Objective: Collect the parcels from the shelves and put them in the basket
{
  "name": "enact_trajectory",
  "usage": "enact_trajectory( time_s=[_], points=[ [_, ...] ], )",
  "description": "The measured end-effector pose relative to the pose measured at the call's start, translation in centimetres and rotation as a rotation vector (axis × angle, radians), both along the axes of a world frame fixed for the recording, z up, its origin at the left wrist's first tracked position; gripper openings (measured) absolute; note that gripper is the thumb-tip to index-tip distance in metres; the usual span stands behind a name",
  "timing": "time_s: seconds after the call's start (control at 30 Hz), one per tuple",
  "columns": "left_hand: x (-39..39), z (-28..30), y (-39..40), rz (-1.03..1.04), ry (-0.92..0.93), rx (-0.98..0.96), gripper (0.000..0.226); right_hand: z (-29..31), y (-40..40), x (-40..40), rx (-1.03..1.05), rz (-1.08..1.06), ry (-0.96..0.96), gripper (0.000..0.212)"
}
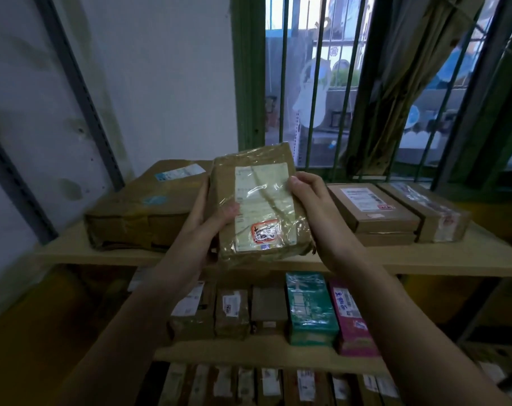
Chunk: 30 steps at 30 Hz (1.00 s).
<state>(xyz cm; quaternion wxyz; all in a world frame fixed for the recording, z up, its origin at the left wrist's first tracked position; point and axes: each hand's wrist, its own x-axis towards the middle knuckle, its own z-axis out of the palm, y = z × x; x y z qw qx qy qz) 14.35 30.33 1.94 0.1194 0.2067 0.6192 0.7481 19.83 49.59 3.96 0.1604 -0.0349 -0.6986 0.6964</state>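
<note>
Parcel (260,200): brown cardboard box, flat and oblong, wrapped in glossy clear tape, pale label on the upper face with a red-edged sticker near the close end. Held up in the air in front of the top shelf (424,256), tilted, label toward the camera; not resting on anything.

Handling, judged: stiff enough to take a squeeze on the edges; corners look dented and softened, so probably light to moderate weight. Tape film wrinkled and shiny, likely slippery under dry skin. Best hold: the two long edges, thumbs on the label face, as now.

Left hand (210,212): palm under the left long edge, thumb laid across the label face, gripping the parcel. Right hand (307,197): fingers (297,183) curled over the right long edge, also gripping. Both forearms reach up and forward from the bottom of view.

Around: large flat box (143,206) on the top shelf to the left, two boxes (395,212) to the right, more parcels on lower shelves. Basket not in view.
</note>
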Motion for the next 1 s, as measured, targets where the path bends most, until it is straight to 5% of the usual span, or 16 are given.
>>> enact_trajectory(
  time_s=[0.1,0.47,0.6,0.8,1.0],
  points=[
    [0.3,0.1,-0.5,0.046,-0.002,-0.022,0.060,-0.5,-0.7,-0.5,-0.017,0.002,0.001,0.038],
    [4.8,-1.1,0.2,0.369,-0.022,-0.039,0.082,-2.4,0.5,-0.6,0.029,0.264,-0.011,0.040],
    [10.5,-2.8,1.1,0.400,-0.111,-0.059,0.074,-3.7,1.9,1.3,0.008,0.445,-0.089,0.032],
    [20.1,-6.2,0.8,0.717,-0.289,-0.079,0.084,-7.1,-1.0,4.8,-0.084,0.757,-0.315,0.037],
    [32.1,-8.3,-1.9,1.060,-0.361,-0.053,0.074,-9.8,-8.1,11.7,0.068,1.000,-0.366,0.036]
  ],
)
